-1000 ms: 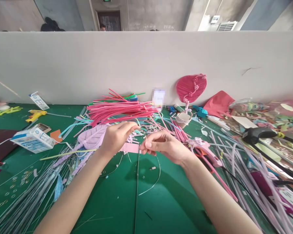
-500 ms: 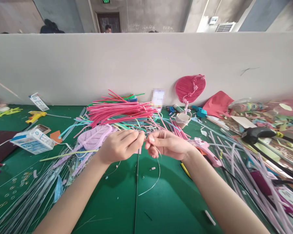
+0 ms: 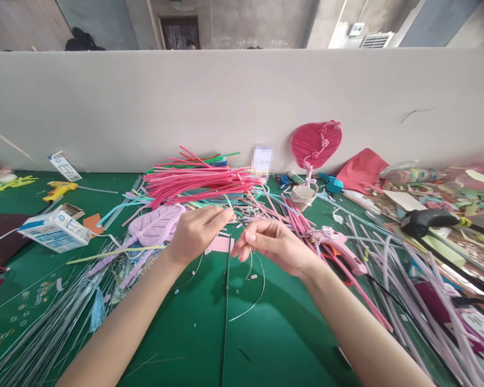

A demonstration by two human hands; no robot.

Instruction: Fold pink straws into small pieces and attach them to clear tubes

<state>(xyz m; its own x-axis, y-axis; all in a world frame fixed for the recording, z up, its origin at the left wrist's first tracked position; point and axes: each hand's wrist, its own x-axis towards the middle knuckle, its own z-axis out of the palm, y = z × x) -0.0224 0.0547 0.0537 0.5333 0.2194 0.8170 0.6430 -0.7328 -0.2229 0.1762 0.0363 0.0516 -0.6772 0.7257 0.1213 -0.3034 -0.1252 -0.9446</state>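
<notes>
My left hand (image 3: 199,231) is closed in a pinch above the middle of the table. Its fingertips hide whatever lies between them. Just to the right, my right hand (image 3: 276,244) has its thumb and index finger pinched on a thin pale strand (image 3: 250,266), whose curved end hangs below the fingers. A small gap separates the two hands. Under them lies a pink card (image 3: 221,244), partly covered by my right fingertips in this view. Close to my left hand rests a lilac leaf-shaped piece (image 3: 155,226) made of fuzzy stems.
Pink and red fuzzy stems (image 3: 201,185) are piled ahead. A pink glue gun (image 3: 342,250) and pale lilac stems (image 3: 403,290) lie right; wires (image 3: 60,322) and a carton (image 3: 56,231) left. Behind stand a small pot (image 3: 303,198), a red fan-shaped piece (image 3: 314,145) and a partition (image 3: 145,107).
My hands have moved slightly apart, and the right one sits a little lower. More of the pink card shows. Pink stems now reach out to the right of my right forearm.
</notes>
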